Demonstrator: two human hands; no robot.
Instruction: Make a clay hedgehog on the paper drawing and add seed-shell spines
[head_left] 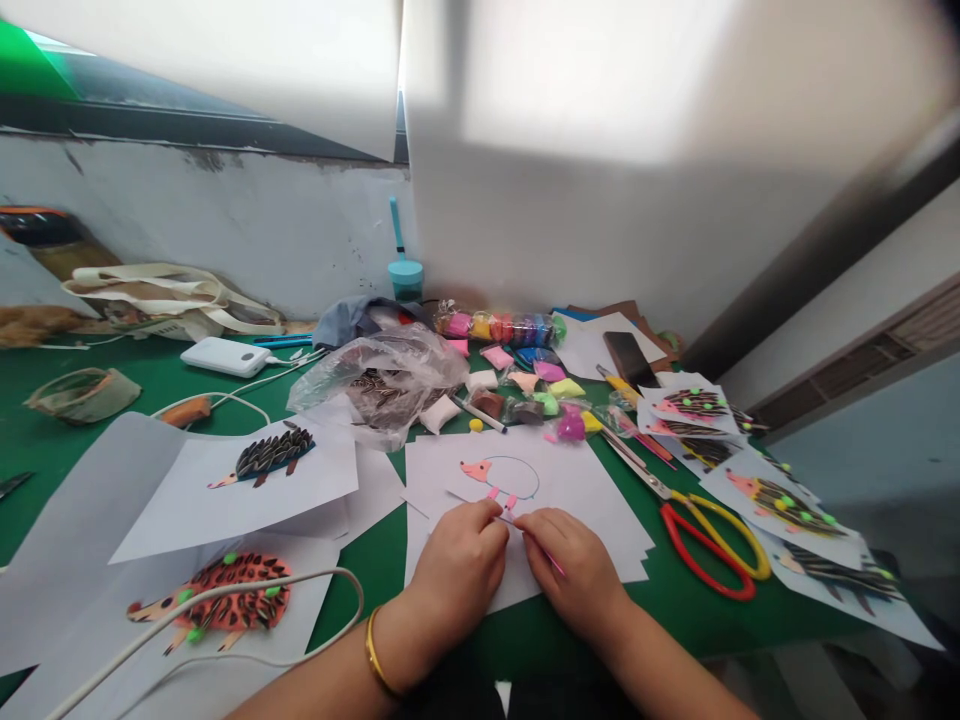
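Note:
White paper (577,490) lies before me with a hedgehog outline (525,461) drawn on it. The hedgehog's face is filled with orange-pink clay (475,470), and small pink clay feet (511,501) sit under the outline. My left hand (459,560) is closed at the feet, thumb and forefinger pinched together; whatever they hold is too small to make out. My right hand (574,565) is closed around a thin pink stick-like tool (553,563), its tip beside my left fingertips. A yellow clay ball (476,425) rests at the paper's top edge.
Large scissors (712,545) with red and yellow handles lie at the right, near finished hedgehog pictures (787,500). More pictures (277,450) and a white cable (262,580) are at the left. Behind are clay packets (551,370), a plastic bag of seeds (382,385) and a power bank (225,356).

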